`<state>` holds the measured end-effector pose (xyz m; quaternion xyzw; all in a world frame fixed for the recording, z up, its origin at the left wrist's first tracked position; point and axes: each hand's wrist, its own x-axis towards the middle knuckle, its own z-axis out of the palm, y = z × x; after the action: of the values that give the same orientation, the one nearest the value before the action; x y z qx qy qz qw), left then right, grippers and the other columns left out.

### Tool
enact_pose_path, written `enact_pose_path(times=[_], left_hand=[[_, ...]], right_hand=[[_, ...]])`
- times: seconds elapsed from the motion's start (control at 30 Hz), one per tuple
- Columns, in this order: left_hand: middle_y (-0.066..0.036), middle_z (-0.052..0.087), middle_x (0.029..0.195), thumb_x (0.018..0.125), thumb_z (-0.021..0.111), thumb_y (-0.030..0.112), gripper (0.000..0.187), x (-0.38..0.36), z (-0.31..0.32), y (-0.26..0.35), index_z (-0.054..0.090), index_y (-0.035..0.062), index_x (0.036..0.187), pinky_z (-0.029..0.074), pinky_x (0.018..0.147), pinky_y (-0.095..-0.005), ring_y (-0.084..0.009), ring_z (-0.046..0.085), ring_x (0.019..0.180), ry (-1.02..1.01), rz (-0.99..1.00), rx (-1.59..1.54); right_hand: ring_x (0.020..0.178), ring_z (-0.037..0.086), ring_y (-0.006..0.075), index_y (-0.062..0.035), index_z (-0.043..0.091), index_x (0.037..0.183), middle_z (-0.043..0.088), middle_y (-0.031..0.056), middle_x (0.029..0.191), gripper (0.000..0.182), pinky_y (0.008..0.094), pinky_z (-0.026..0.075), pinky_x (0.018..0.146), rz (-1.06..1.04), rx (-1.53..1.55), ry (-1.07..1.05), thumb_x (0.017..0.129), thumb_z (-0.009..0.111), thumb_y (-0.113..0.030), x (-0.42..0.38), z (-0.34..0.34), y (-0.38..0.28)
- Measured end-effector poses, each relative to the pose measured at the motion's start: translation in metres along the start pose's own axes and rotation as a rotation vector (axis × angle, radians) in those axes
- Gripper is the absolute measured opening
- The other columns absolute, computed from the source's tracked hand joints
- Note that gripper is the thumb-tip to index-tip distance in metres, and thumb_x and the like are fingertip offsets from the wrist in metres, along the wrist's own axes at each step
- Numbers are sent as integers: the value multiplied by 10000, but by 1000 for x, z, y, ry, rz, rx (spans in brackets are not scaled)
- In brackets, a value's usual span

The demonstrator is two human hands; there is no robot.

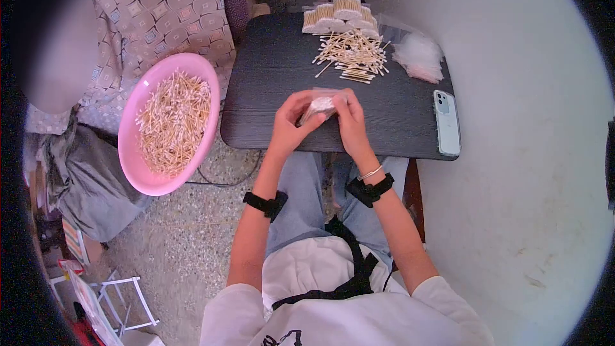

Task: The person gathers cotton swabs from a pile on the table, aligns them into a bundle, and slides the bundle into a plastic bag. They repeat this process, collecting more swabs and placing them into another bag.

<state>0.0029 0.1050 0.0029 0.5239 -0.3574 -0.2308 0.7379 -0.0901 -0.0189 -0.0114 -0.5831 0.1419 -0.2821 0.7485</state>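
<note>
Above the near edge of the dark table, a clear plastic bag of cotton swabs is held between both hands, its white tips showing toward me. My left hand has its fingers curled round the bag's left side, the thumb along the front. My right hand pinches the bag's upper right part. Just beyond my hands lies a loose pile of cotton swabs. Behind that pile, several filled bags of swabs are stacked.
Clear empty bags lie at the table's right, with a white phone near the right edge. A pink tub full of loose swabs stands to the left. A pale wall rises close on the right.
</note>
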Motion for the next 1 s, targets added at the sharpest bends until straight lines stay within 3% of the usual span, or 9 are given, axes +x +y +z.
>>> enact_pose_path(times=[0.1, 0.2, 0.27, 0.33, 0.37, 0.47, 0.6, 0.73, 1.0], left_hand=[[-101, 613, 1161, 900, 661, 52, 386, 2, 5, 2, 503, -8, 1247, 486, 881, -265, -121, 597, 1032, 137, -10, -10], [-141, 597, 1211, 930, 613, 63, 410, 2, -4, -8, 464, 0, 1307, 483, 900, -273, -149, 598, 1064, 336, -39, -73], [-154, 603, 1192, 953, 579, 76, 399, 7, -15, -21, 458, 9, 1328, 489, 891, -275, -164, 605, 1057, 414, 17, -60], [-142, 619, 1196, 915, 597, 90, 341, 10, -26, -14, 575, 37, 1251, 492, 895, -303, -214, 624, 1042, 356, 16, 163], [-137, 621, 1203, 895, 609, 86, 327, 8, -34, -9, 607, 38, 1219, 491, 900, -313, -229, 628, 1040, 308, 0, 346], [-122, 627, 1140, 803, 637, 78, 325, 11, -55, 2, 680, 49, 1124, 454, 937, -375, -297, 594, 1041, 171, 34, 696], [-131, 588, 1105, 784, 638, 79, 395, 13, -56, 16, 642, 72, 1179, 413, 945, -419, -322, 522, 1064, 196, 307, 1090], [-130, 557, 1148, 781, 631, 59, 393, 12, -20, 26, 613, 84, 1172, 397, 961, -441, -341, 489, 1106, 185, 439, 1106], [-191, 465, 1332, 796, 587, 29, 528, 9, 58, -10, 482, 0, 1313, 315, 1095, -487, -389, 392, 1273, -90, 384, 1016]], right_hand=[[1154, 540, 160, 3, 543, 1236, 605, 125, 1238, 344, 285, 394, 1007, 0, 0, 90, 1032, 454, -258, 2, 5, 3], [1222, 512, 218, 9, 496, 1318, 570, 165, 1284, 395, 317, 354, 1059, -257, -352, 27, 1032, 453, -260, 1, 16, -11], [1315, 418, 324, -6, 436, 1378, 480, 187, 1384, 452, 401, 288, 1120, -348, -670, 104, 1001, 488, -250, 7, 8, -5], [1354, 356, 366, -23, 394, 1419, 430, 182, 1434, 512, 462, 248, 1142, -524, -1040, 195, 977, 520, -250, 13, 1, -5], [1379, 301, 384, -37, 354, 1450, 391, 161, 1468, 600, 524, 208, 1146, -518, -1258, 202, 952, 546, -310, 16, -6, -7], [1380, 314, 361, -32, 355, 1450, 407, 157, 1457, 645, 537, 204, 1144, -457, -1544, 215, 947, 538, -393, 27, -32, -3], [1367, 336, 347, -27, 389, 1432, 416, 144, 1452, 643, 567, 200, 1133, -385, -1641, 185, 943, 533, -419, 28, -35, -5], [1357, 348, 350, -21, 451, 1389, 412, 150, 1453, 590, 573, 207, 1128, -386, -1634, 181, 938, 541, -390, 28, -33, -7], [1348, 374, 326, -65, 498, 1369, 430, 134, 1456, 453, 565, 207, 1132, -463, -1674, 79, 961, 489, -263, 8, -45, -5]])
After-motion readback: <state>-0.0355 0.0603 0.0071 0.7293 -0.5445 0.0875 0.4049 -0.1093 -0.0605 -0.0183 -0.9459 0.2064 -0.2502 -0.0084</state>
